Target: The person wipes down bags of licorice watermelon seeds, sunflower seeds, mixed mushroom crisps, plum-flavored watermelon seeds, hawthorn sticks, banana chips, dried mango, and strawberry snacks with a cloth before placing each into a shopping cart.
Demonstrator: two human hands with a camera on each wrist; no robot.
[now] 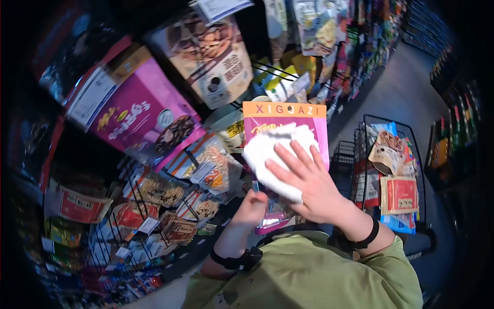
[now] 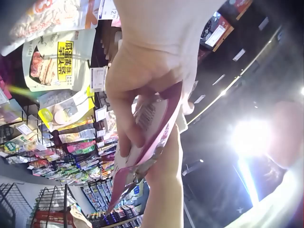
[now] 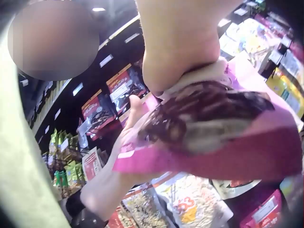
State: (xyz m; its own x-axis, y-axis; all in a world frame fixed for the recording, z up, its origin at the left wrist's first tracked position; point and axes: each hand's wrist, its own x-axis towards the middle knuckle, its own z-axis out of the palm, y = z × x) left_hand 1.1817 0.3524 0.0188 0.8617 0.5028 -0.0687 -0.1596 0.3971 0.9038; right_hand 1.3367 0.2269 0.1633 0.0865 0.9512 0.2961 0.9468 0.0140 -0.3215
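In the head view, a pink snack bag (image 1: 320,135) with an orange top band stands upright before the person's chest. The left hand (image 1: 252,207) holds it low at its left side; in the left wrist view, this hand's fingers (image 2: 134,133) bend over the bag's printed back. A white cloth (image 1: 272,170) lies bunched against the front of the bag. Across the cloth spreads the right hand (image 1: 311,183), fingers extended, pressing it to the bag. From the right wrist, the bag's clear window with dark pieces (image 3: 204,114) shows below that hand.
Shelf hooks carry a similar purple bag (image 1: 149,108), a large beige bag (image 1: 211,56) and clear nut bags (image 1: 159,188) on the left. At the right stands a black wire cart (image 1: 423,177) holding several packets, one of them a red-and-tan packet (image 1: 399,195). An aisle floor (image 1: 399,85) runs beyond.
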